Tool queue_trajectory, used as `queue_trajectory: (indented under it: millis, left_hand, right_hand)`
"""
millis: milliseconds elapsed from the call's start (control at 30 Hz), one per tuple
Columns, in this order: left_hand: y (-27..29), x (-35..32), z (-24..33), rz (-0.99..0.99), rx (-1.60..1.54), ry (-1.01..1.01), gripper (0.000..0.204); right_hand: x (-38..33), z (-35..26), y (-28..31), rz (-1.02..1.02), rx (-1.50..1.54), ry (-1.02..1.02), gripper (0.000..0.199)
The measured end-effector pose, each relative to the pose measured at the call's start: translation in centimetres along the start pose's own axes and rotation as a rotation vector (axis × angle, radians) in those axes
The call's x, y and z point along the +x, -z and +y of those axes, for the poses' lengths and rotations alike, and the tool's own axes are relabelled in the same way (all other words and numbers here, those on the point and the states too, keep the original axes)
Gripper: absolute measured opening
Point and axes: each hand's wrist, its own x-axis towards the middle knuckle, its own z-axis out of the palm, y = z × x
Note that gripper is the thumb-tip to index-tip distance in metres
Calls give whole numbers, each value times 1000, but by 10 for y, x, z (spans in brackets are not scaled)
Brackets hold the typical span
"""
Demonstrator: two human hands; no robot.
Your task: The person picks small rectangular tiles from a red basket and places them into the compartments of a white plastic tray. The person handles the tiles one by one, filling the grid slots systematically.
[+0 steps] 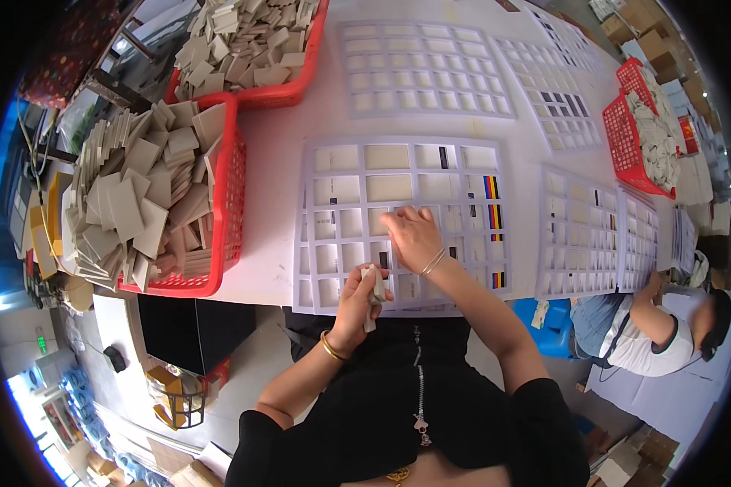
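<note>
In front of me lies a white grid board with rectangular cells, stacked on at least one more board. A few upper cells hold flat beige tiles; others show white bottoms, some with dark or coloured stripes. My left hand, near the board's front edge, is closed around a few small beige pieces. Over the board's middle, my right hand has its fingers curled down at a cell with a beige tile. Whether anything is between those fingertips is hidden.
Red baskets heaped with beige tiles stand on the left. Another red basket sits at the far right. More grid boards lie at the back and on the right. A co-worker is at the right side.
</note>
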Motion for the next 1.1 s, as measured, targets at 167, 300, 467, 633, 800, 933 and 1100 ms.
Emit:
queue_trajectory:
  millis: [167,300,467,633,800,933,1100]
  left_hand:
    - [5,3,-5,-14,-18,-19,31]
    - [6,7,-10,66,109,-69,31]
    - [4,6,-4,83,139,-71,29]
    - [-2,4,6,117,-49,-55,24]
    - [5,0,-1,113,-54,-30,21]
    - [10,3,-9,176,-50,-39,21]
    - [10,2,-6,141,-29,-72,22]
  right_hand:
    - [-4,-31,38,-58,556,-15,37]
    - [-20,-47,51,-369,768,-205,41]
    - [-33,-18,42,-365,1082,-471,35]
    - [-9,31,30,111,645,-410,25]
    - [-1,52,20,-24,498,-361,19]
    - [-1,60,12,-36,413,-264,20]
    - [2,37,18,111,-98,-113,25]
